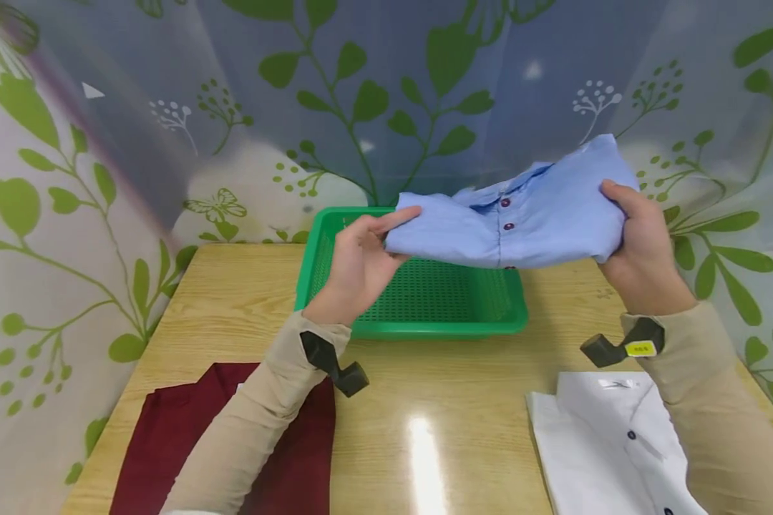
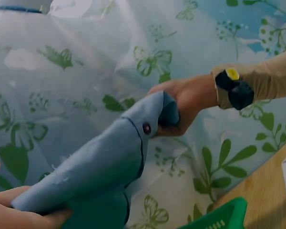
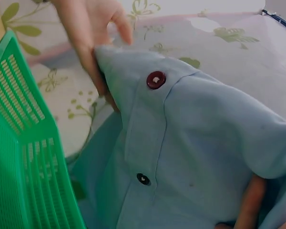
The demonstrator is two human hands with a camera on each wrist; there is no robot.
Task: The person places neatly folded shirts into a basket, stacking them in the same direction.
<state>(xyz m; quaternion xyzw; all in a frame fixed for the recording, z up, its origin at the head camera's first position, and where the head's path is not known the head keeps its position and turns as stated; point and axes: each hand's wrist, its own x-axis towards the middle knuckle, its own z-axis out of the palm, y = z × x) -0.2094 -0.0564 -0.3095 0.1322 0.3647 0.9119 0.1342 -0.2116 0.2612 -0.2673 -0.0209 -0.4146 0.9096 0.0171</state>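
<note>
The left hand pinches one end of the blue shirt, the right hand grips the other, in the air near the green basket; leaf-printed curtain hangs behind the wooden worktop.

The left arm and the right arm both reach forward to the blue shirt. The left hand pinches its left end. The right hand grips its right end, with the thumb on the front. Both hands hold it up.
</note>
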